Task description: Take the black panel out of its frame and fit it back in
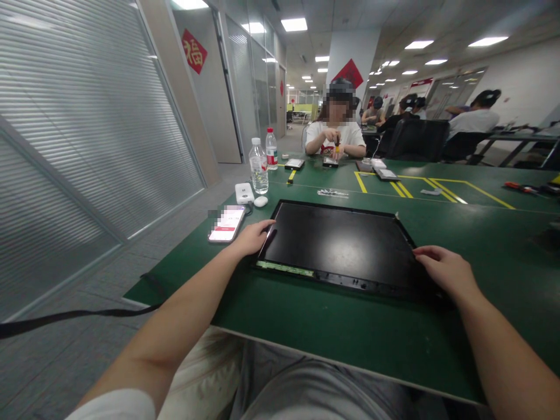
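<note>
A black screen panel (pixel 336 245) in a dark frame lies face up on the green table (pixel 332 326) in front of me. A narrow green circuit board (pixel 285 268) shows along the left part of its near edge. My left hand (pixel 255 236) holds the panel's left edge, thumb on top and the other fingers partly hidden. At the opposite side, my right hand (pixel 446 269) grips the right edge between thumb and fingers. The panel's near right corner is dark and hard to make out.
Left of the panel are a lit phone (pixel 226 224), a white device (pixel 244 193), a white rounded case (pixel 261 202) and two bottles (pixel 259 169). Across the table, a person (pixel 336 128) works on a small drive (pixel 330 162). Tools (pixel 520 187) lie far right.
</note>
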Demonstrator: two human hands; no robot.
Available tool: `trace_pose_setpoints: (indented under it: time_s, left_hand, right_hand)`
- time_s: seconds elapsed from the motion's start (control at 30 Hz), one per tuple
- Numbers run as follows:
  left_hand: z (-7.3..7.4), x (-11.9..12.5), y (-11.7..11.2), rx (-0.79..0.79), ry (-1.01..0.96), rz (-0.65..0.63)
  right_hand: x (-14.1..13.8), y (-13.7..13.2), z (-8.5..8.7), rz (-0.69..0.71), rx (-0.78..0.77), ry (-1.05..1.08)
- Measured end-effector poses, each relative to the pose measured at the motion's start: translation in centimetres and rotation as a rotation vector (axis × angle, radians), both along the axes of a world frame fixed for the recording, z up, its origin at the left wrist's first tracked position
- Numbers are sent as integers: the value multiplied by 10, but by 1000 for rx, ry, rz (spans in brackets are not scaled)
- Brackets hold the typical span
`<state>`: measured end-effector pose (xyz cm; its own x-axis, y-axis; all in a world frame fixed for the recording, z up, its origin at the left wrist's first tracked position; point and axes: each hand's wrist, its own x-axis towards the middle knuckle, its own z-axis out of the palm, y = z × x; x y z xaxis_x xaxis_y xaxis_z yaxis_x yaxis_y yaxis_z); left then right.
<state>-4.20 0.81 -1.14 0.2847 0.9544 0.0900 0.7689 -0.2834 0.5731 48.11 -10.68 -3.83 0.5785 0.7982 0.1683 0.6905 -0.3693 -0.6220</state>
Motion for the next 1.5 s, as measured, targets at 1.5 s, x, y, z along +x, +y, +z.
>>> trace_pose_setpoints:
  time_s: [1.5]
  left_hand:
    - [5, 21, -2, -557, -1120, 323]
  right_hand:
    - [3, 2, -3, 11, 20, -30]
